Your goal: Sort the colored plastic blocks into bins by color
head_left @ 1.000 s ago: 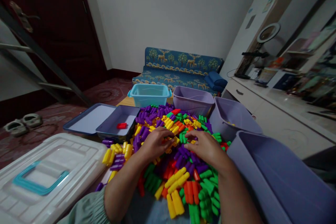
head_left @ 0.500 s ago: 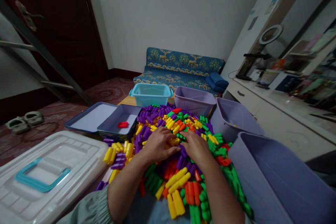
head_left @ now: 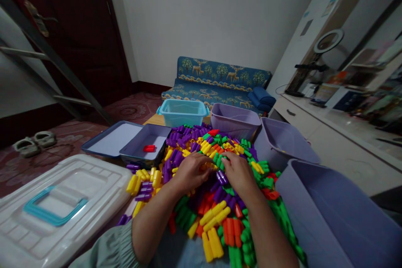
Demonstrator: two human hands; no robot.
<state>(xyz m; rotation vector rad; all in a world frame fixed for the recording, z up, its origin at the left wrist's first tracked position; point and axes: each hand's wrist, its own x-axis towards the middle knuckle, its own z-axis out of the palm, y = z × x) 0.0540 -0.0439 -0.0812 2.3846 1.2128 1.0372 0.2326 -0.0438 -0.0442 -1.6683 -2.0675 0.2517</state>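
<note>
A heap of plastic bullet-shaped building blocks in yellow, purple, green and red lies before me. My left hand [head_left: 195,171] reaches into its middle, fingers curled over yellow blocks [head_left: 207,166]; what they grip is partly hidden. Just across from it, my right hand [head_left: 238,172] has its fingers bent against a green building block [head_left: 217,160]. Between the two hands a shiny purple building block [head_left: 222,178] rests on the pile. Closer to me are joined yellow blocks [head_left: 215,215] and red-orange ones [head_left: 232,232].
A light-blue tub [head_left: 183,112] and purple bins [head_left: 235,119], [head_left: 284,146], [head_left: 339,213] ring the heap. At the left are an open tin [head_left: 145,158] with a red block [head_left: 149,148] inside and a white lid [head_left: 94,176] with a blue handle. A patterned sofa [head_left: 216,79] stands behind.
My hands have drawn slightly apart. The purple block between them shows more fully, and my right fingers have shifted to the green block. The view has swung slightly left.
</note>
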